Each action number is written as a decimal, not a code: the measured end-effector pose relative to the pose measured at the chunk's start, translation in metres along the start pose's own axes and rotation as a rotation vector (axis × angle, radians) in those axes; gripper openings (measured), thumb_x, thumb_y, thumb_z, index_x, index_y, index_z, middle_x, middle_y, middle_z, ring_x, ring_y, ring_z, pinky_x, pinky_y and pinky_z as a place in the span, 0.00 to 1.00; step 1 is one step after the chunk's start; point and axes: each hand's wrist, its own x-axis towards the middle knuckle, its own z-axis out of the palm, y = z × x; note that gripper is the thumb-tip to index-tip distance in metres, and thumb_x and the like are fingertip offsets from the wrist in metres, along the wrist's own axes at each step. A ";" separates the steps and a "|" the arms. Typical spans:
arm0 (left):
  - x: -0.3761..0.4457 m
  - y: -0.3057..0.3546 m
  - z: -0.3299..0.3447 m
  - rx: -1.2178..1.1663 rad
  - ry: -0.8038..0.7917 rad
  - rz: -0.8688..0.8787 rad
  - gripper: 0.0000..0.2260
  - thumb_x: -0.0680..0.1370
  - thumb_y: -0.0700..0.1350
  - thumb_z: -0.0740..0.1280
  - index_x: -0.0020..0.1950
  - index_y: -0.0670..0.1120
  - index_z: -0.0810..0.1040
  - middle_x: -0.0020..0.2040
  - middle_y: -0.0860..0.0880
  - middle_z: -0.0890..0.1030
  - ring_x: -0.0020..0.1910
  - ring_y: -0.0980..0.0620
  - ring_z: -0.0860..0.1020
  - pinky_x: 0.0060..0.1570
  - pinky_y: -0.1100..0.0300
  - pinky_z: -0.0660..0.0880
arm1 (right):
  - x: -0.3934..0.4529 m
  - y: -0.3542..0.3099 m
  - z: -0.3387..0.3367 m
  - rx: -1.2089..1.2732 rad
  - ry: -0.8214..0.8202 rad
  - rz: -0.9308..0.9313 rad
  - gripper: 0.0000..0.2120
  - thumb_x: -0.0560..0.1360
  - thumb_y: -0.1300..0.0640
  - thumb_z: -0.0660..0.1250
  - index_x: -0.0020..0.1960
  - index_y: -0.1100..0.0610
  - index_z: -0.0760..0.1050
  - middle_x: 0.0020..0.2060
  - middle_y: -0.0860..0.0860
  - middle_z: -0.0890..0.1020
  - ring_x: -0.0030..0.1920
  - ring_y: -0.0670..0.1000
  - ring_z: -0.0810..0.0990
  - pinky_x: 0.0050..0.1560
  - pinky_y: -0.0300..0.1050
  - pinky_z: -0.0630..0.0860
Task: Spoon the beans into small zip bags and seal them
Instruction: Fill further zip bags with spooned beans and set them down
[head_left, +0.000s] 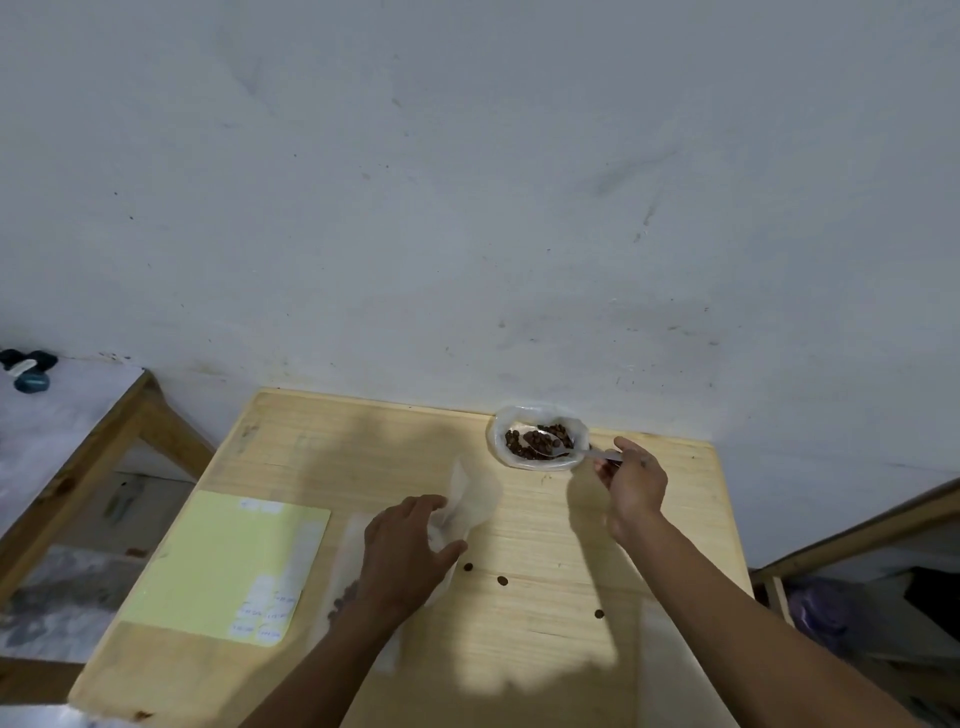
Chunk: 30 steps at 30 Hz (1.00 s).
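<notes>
A clear plastic container (540, 439) of dark brown beans (540, 441) stands at the far right of the wooden table (519, 649). My right hand (636, 486) grips the handle of a metal spoon (566, 451) whose bowl lies among the beans. My left hand (408, 545) holds a small clear zip bag (467, 499) just above the table's middle, its mouth pointing toward the container. Another clear bag (345, 587) with a few beans lies under my left wrist.
Three loose beans (502, 580) lie on the table near its middle. A pale yellow sheet (223, 561) with white labels lies at the left. A wall rises right behind the table. Wooden furniture stands to both sides.
</notes>
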 end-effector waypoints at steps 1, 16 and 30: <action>0.002 0.002 0.001 0.010 -0.010 0.002 0.26 0.69 0.62 0.71 0.64 0.55 0.74 0.60 0.57 0.79 0.57 0.55 0.77 0.62 0.51 0.71 | -0.003 -0.004 -0.003 0.002 -0.010 -0.035 0.12 0.82 0.64 0.53 0.55 0.61 0.75 0.36 0.56 0.78 0.34 0.52 0.76 0.41 0.41 0.77; 0.021 0.029 0.015 0.096 -0.105 0.051 0.25 0.71 0.61 0.69 0.65 0.56 0.71 0.62 0.56 0.76 0.62 0.52 0.74 0.65 0.52 0.65 | -0.068 -0.024 -0.023 -0.452 -0.484 -0.554 0.11 0.83 0.60 0.58 0.53 0.52 0.79 0.45 0.48 0.83 0.42 0.52 0.81 0.50 0.45 0.77; 0.015 0.003 -0.002 -0.002 -0.024 -0.020 0.25 0.70 0.61 0.71 0.64 0.53 0.74 0.60 0.55 0.79 0.57 0.52 0.77 0.61 0.51 0.70 | 0.015 -0.047 0.003 -0.568 -0.203 -0.473 0.12 0.81 0.59 0.52 0.60 0.55 0.71 0.42 0.49 0.78 0.42 0.55 0.79 0.49 0.52 0.76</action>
